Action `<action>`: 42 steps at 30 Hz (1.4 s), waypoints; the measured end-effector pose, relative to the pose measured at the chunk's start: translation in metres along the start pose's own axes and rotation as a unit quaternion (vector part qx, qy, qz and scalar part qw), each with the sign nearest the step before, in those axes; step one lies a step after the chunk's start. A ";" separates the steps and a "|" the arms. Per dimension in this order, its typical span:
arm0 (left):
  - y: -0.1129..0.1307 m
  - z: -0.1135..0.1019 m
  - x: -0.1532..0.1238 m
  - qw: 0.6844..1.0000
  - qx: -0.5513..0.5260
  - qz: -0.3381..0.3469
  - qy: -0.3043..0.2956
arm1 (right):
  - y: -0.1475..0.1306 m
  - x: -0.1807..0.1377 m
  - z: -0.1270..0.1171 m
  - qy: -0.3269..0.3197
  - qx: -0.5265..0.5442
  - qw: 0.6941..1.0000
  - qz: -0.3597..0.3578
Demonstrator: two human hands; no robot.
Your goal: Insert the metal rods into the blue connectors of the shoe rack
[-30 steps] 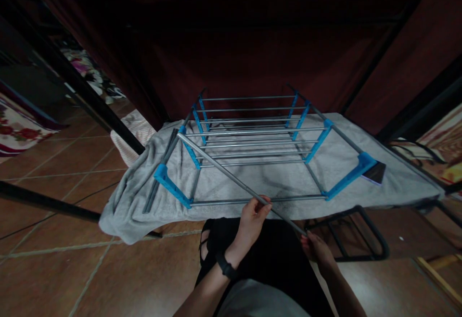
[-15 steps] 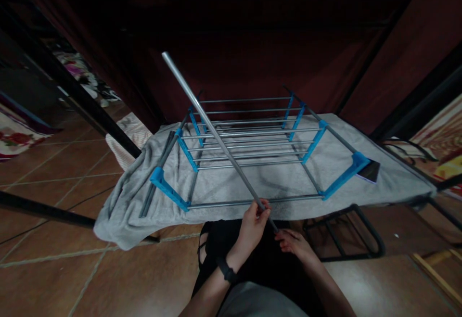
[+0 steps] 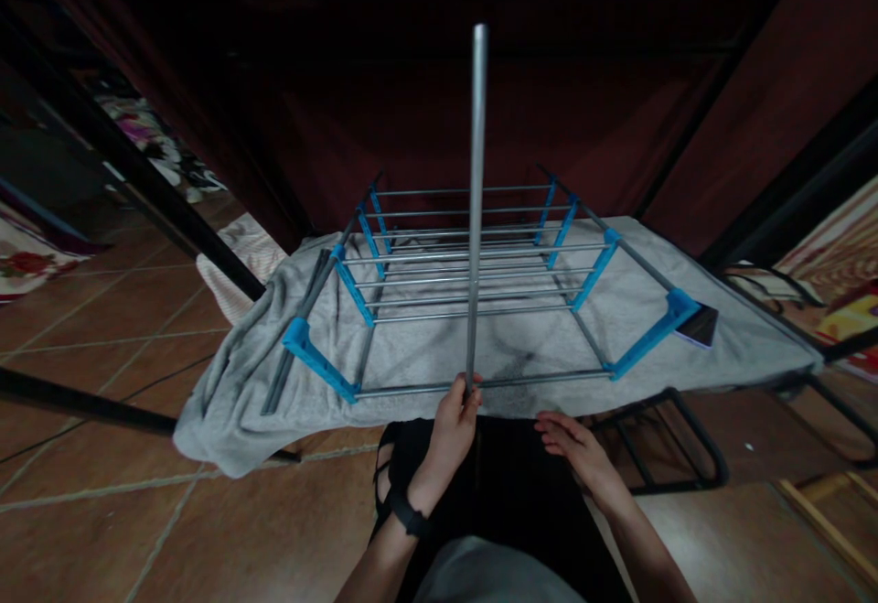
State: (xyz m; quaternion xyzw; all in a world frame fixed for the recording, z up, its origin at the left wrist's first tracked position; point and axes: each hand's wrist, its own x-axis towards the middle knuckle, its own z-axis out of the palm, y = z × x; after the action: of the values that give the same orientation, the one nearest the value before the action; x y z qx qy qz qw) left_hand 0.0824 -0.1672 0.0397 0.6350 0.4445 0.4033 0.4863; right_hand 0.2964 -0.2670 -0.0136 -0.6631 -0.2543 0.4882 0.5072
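My left hand is closed around the lower part of a long grey metal tube, which points almost straight up in view. To its right, my right hand holds nothing, its fingers stretched out and a little apart, near the front edge of the bench. Behind the tube stands a partly built drying rack with thin metal rods and blue plastic brackets. Its front rod runs just beyond my left hand. Several loose grey tubes lie along the rack's left side.
A grey blanket covers the surface under the rack. A dark phone lies by the front right bracket. Black metal posts rise at the left, and a black metal frame sits low at the right. Tiled floor spreads at the left.
The tube has swung from leaning left to nearly upright in view. My right hand has let go of its lower end and opened; my left hand has shifted slightly left.
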 end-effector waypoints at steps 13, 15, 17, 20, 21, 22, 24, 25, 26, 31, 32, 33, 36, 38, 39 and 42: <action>-0.043 -0.025 0.002 0.966 0.243 0.081 -0.018 | -0.035 -0.006 -0.022 0.109 0.111 0.985 -0.069; -0.042 -0.029 0.001 0.947 0.303 0.089 -0.050 | -0.038 -0.007 -0.029 0.124 0.155 0.977 -0.076; -0.040 -0.032 0.000 0.926 0.355 0.097 -0.080 | -0.039 -0.007 -0.038 0.137 0.199 0.967 -0.084; -0.036 -0.034 -0.001 0.899 0.408 0.111 -0.115 | -0.039 -0.005 -0.051 0.152 0.245 0.952 -0.098; -0.035 -0.034 -0.002 0.892 0.421 0.113 -0.122 | -0.038 -0.005 -0.055 0.153 0.253 0.950 -0.099; -0.035 -0.034 -0.003 0.886 0.432 0.113 -0.128 | -0.037 -0.004 -0.059 0.154 0.258 0.949 -0.098; -0.035 -0.034 -0.003 0.875 0.451 0.110 -0.138 | -0.033 -0.002 -0.067 0.162 0.264 0.946 -0.094; -0.034 -0.034 -0.003 0.870 0.458 0.110 -0.143 | -0.030 0.000 -0.070 0.170 0.267 0.944 -0.091; -0.034 -0.034 -0.003 0.866 0.465 0.110 -0.149 | -0.026 0.001 -0.074 0.178 0.271 0.942 -0.089; -0.034 -0.036 -0.001 0.840 0.501 0.117 -0.170 | -0.004 0.011 -0.090 0.206 0.289 0.932 -0.071; -0.034 -0.036 0.000 0.836 0.507 0.118 -0.172 | 0.000 0.013 -0.092 0.209 0.295 0.930 -0.067; -0.035 -0.037 0.000 0.834 0.510 0.119 -0.173 | 0.003 0.015 -0.095 0.213 0.300 0.928 -0.062; -0.036 -0.037 -0.001 0.835 0.507 0.122 -0.173 | 0.010 0.019 -0.098 0.221 0.298 0.927 -0.054; -0.036 -0.037 -0.001 0.836 0.507 0.121 -0.173 | 0.014 0.020 -0.099 0.225 0.289 0.929 -0.056; -0.037 -0.036 -0.001 0.833 0.511 0.119 -0.175 | 0.016 0.021 -0.099 0.226 0.286 0.929 -0.056; -0.039 -0.036 -0.001 0.822 0.526 0.119 -0.182 | 0.021 0.022 -0.100 0.229 0.284 0.930 -0.051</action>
State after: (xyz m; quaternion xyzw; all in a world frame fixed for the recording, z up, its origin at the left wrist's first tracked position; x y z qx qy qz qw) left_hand 0.0414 -0.1537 0.0085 0.9042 0.4136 0.0399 0.0992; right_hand 0.3923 -0.2984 -0.0406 -0.5710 -0.0154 0.3483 0.7432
